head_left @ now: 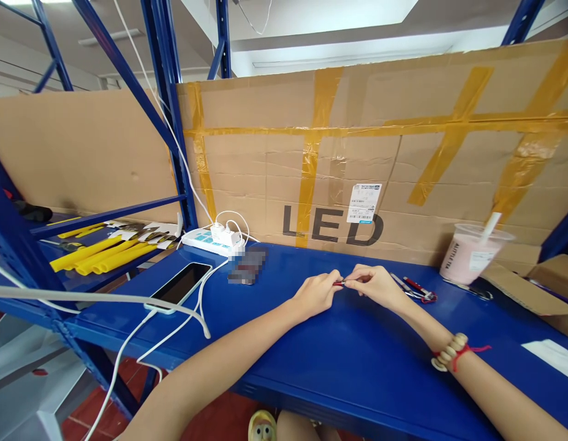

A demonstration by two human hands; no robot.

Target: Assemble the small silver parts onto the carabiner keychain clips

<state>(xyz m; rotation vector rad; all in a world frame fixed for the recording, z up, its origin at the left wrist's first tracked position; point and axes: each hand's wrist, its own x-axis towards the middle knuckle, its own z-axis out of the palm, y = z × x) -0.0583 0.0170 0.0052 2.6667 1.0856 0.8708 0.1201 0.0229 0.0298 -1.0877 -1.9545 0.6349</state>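
Note:
My left hand (pixel 317 290) is closed around a thin red pen-like piece (pixel 339 283), and only a short length of it shows. From the other side, the fingertips of my right hand (pixel 372 284) pinch its end. Both hands meet just above the blue tabletop (pixel 348 355), near its middle. Beside my right wrist lies a small pile of slim red and silver pen-like pieces (pixel 415 289). Fingers hide most of the held piece, so its exact kind is unclear.
A phone (pixel 181 286) and white power strip (pixel 210 241) with trailing white cables lie left. Yellow tubes (pixel 113 254) rest beyond the blue frame. At right stand a pink drink cup (pixel 472 254) and an open cardboard box (pixel 557 282). Taped cardboard (pixel 265 184) walls the back.

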